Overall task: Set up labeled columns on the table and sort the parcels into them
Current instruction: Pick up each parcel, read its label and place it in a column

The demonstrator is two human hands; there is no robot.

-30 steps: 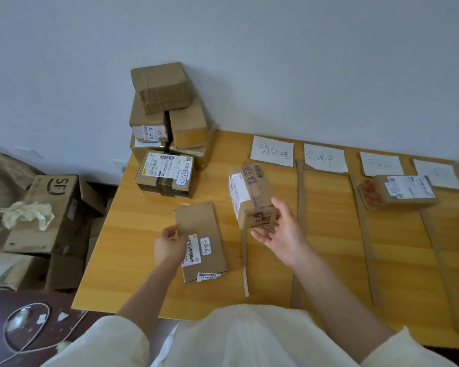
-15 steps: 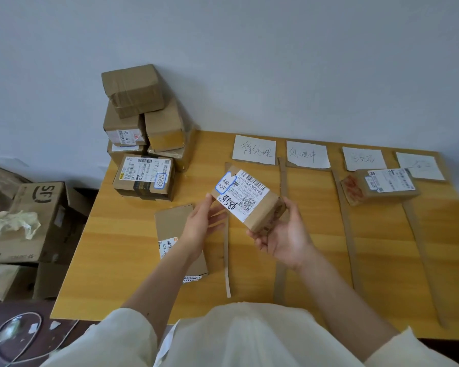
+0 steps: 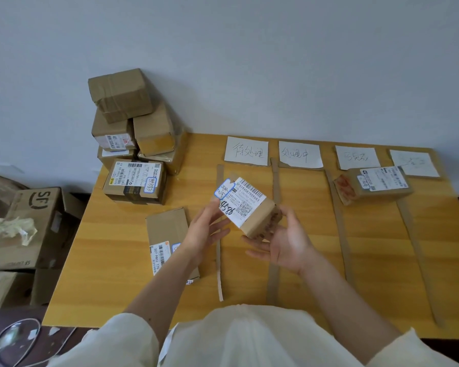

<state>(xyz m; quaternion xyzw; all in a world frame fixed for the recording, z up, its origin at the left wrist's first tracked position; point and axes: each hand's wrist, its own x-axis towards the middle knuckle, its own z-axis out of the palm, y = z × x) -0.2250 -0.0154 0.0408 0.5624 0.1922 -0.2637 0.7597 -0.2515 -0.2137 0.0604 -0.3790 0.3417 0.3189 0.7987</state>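
A small brown parcel with a white shipping label and a blue-edged sticker is held above the table, label up. My left hand pinches its left edge. My right hand cups it from below on the right. Several white paper labels lie along the table's far edge, such as the leftmost label. Cardboard strips divide the table into columns. One parcel lies in the third column. A flat parcel lies left of the columns, partly under my left arm.
A pile of parcels is stacked at the table's far left corner against the wall. Below the table's left edge stand large cardboard boxes with crumpled paper on top. A round glass object lies at the lower left.
My left hand left the flat parcel and took the small parcel's left edge. Both hands turned the small parcel so its shipping label faces up.
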